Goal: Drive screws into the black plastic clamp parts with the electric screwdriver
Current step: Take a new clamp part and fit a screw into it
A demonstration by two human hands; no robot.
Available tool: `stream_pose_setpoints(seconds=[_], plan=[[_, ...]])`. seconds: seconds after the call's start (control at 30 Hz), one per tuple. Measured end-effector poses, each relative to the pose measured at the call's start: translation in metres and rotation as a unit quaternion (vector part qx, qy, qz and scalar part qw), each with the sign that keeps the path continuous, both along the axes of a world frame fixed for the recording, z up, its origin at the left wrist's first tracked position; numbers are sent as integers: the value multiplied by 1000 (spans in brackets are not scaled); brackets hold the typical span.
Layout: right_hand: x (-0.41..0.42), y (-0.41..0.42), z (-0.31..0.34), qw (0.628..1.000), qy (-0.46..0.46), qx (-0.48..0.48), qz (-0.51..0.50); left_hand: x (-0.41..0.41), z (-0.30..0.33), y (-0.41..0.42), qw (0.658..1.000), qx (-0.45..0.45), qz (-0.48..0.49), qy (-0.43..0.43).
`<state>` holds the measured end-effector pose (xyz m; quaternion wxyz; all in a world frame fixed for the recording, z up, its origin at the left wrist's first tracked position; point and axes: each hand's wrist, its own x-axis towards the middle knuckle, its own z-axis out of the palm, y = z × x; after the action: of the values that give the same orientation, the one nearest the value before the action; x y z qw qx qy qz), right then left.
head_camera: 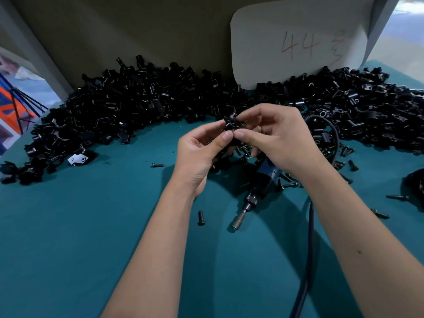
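Note:
Both hands meet above the middle of the teal table (91, 237) around one small black plastic clamp part (230, 123). My left hand (199, 152) pinches it from the left with thumb and fingertips. My right hand (275, 136) pinches it from the right, thumb tip touching the left thumb. Whether a screw sits in the part is hidden by the fingers. The electric screwdriver (257, 187) lies on the table below my right hand, unheld, its metal bit (237, 222) pointing toward me. Loose black screws (201, 218) lie near it.
A long heap of black clamp parts (128, 106) runs along the back wall and curves to the right (367, 106). A white card marked 44 (298, 42) leans behind it. The screwdriver's black cable (308, 260) runs toward the near edge. More screws (379, 213) are scattered on the right.

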<state>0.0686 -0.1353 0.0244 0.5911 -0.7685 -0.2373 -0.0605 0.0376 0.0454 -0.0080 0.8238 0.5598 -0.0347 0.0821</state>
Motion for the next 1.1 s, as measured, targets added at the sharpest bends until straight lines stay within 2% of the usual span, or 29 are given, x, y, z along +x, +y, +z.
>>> stream_pose_setpoints(seconds=[0.2,0.27,0.33,0.37,0.47,0.53,0.57,0.63,0.73,0.8,0.9,1.0,1.1], plan=[[-8,12,2,1000,5,19,11,-3,5,1,999,-40,2,29],[-11,18,4,999,-11,-36,-35,-1,7,5,996,-71,39,40],[-15,27,8,982,-64,-157,-82,2,7,13,990,-102,84,48],[-19,33,11,969,-75,-229,-56,3,7,18,986,-116,108,52],[-40,60,11,901,-35,-411,132,6,6,35,970,-159,172,60],[-53,75,4,862,3,-463,207,6,4,44,963,-174,193,64],[-56,80,0,854,5,-471,222,7,3,47,961,-177,199,69],[-57,84,-4,861,-13,-466,201,8,2,48,957,-185,208,78],[-51,83,-7,900,-38,-431,58,7,1,46,959,-184,201,79],[-48,80,-10,932,-42,-358,-46,6,1,43,970,-145,179,81],[-41,73,-8,969,-51,-186,-156,4,2,42,987,-76,117,77],[-33,68,-9,983,-22,-109,-149,0,4,37,996,-29,14,77],[-32,64,-13,990,33,-43,-131,-3,3,30,996,-29,-20,82]])
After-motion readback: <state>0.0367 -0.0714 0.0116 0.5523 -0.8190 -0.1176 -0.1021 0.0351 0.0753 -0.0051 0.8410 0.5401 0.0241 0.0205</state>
